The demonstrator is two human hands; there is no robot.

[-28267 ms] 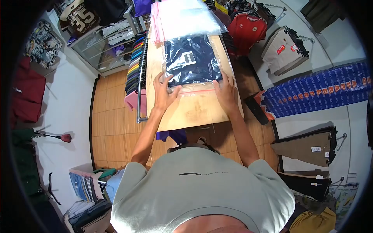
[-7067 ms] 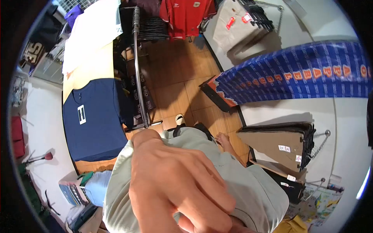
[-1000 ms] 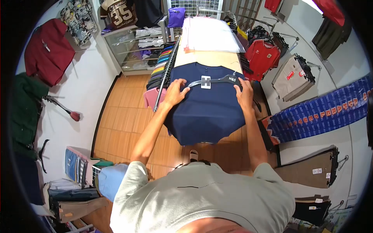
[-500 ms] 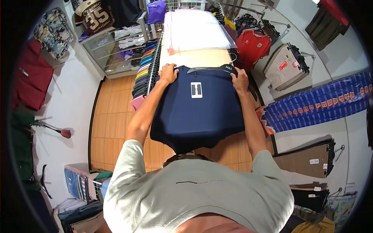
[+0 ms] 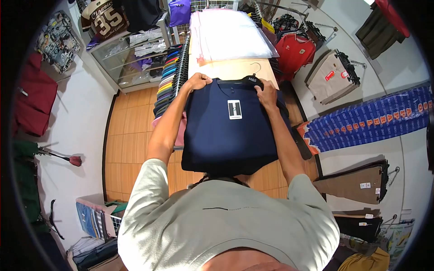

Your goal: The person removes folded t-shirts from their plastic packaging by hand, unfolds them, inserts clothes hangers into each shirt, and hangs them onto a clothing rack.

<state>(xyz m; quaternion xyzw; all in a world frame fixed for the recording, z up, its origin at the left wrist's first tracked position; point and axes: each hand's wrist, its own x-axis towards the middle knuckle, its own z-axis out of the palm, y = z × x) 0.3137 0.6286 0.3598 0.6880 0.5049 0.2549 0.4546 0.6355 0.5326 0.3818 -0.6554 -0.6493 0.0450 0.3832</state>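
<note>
A navy blue T-shirt (image 5: 226, 131) is spread out in front of me, its neck at the far end and a white-and-black tag (image 5: 234, 109) on its chest. My left hand (image 5: 199, 81) is closed on the shirt's left shoulder, by the collar. On the other shoulder, my right hand (image 5: 267, 95) pinches the cloth beside a black hanger (image 5: 253, 80) marked M&S. Most of the hanger is hidden inside the shirt, and its metal hook sticks out past the neckline.
Clear plastic bags (image 5: 230, 36) are stacked on a wooden tabletop (image 5: 217, 68) ahead. Coloured garments (image 5: 168, 79) hang along its left side. Red shirts (image 5: 296, 50) hang on the right. A glass case (image 5: 129, 58) stands at the back left; a blue-and-orange printed banner (image 5: 370, 118) lines the right wall.
The hanger and my right hand have shifted left, toward the neckline's middle. Less of the hanger's bar shows at the collar. The shirt has drawn in and lies straighter.
</note>
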